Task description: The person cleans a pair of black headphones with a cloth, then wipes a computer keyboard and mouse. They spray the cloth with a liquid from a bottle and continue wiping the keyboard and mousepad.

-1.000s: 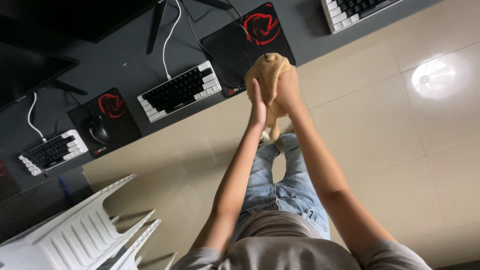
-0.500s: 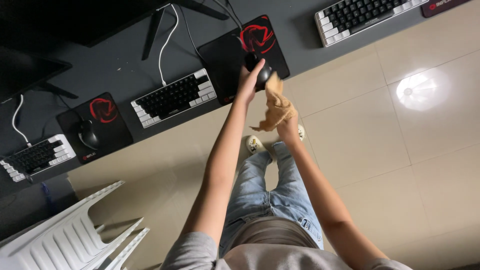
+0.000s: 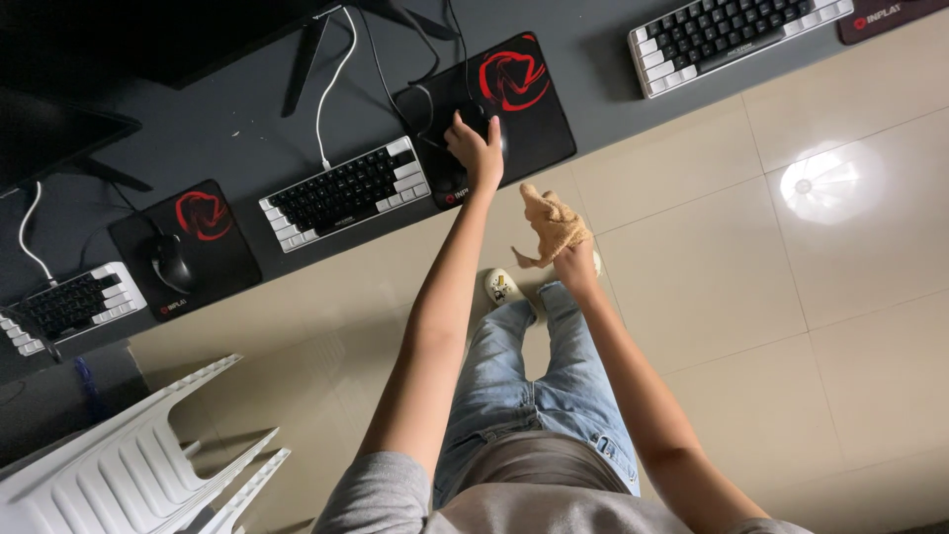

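Step in hand, by the look of it: clearing the mouse off the pad ahead of a wipe.

Left hand (image 3: 476, 148) stretched out over the large black mouse pad with red emblem (image 3: 529, 94), on the dark grey tabletop (image 3: 237, 129). Grip curled down on the small black computer mouse (image 3: 491, 123). Mostly covered by the fingers, so can't confirm lifted vs. just resting on it.

Right hand (image 3: 575, 265) held back off the tabletop edge, above the beige tiled floor (image 3: 692, 247). Grip closed on a crumpled tan cloth (image 3: 552, 223); bunched end sticking up toward the pad, not touching anything.

White-and-black compact keyboard (image 3: 346, 190) just beside the pad on the left, cable running to the back. Second, smaller black pad with red emblem (image 3: 203, 222) and another mouse (image 3: 171, 262) well apart, further left. Stack of white plastic chairs (image 3: 119, 465) bottom left.

Next move calls for:
- mouse raised or slid clear, minding the cable behind it
- cloth brought from the edge flat onto the bare pad
- keeping clear of the keyboard at the pad's left edge
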